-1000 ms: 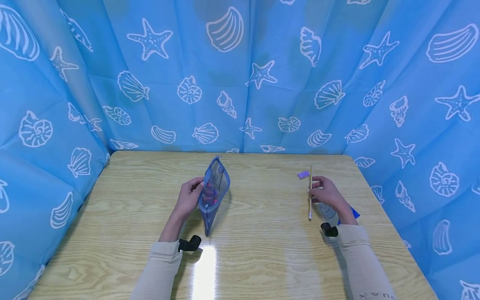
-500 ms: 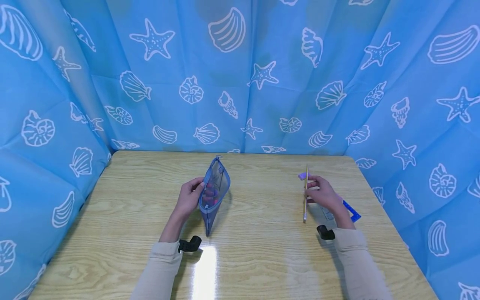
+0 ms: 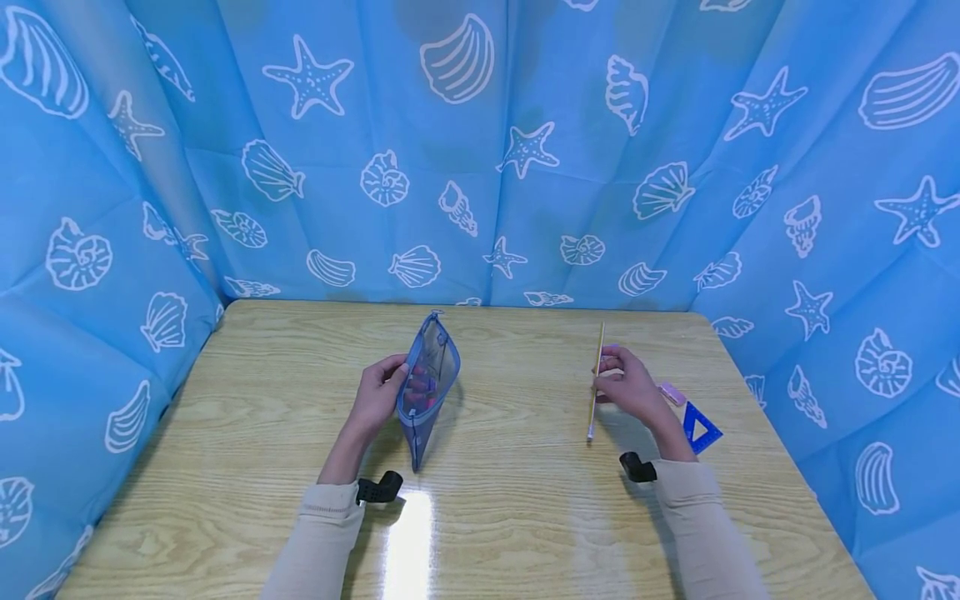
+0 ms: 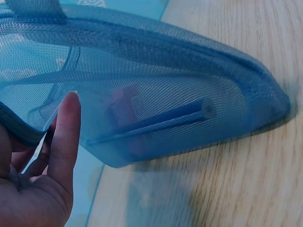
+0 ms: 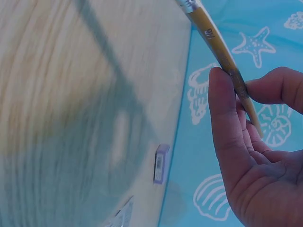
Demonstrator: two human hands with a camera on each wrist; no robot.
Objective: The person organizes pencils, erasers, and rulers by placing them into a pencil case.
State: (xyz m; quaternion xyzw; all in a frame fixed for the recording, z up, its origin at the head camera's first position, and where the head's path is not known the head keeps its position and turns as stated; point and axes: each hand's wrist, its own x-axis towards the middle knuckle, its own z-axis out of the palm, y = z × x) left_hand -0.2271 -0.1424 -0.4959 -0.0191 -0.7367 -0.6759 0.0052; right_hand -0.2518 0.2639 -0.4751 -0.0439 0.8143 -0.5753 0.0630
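My left hand pinches one edge of a blue mesh zip pouch, spreading its mouth. Inside the pouch, a dark stick-like item and something reddish show blurred through the mesh. My right hand holds a yellow pencil between thumb and fingers, raised off the table. In the right wrist view, the pencil carries dark markings and a silver band at one end. Beyond it lies a small purple-sleeved block, possibly an eraser, on the table.
A pink block and a blue set square lie right of my right hand on the wood table. A shell-print curtain stands behind the table. Part of a clear object shows at the right wrist view's bottom edge.
My right hand has moved left with the pencil, so the pink block and blue set square now show beside the forearm. The left hand and pouch stay put.
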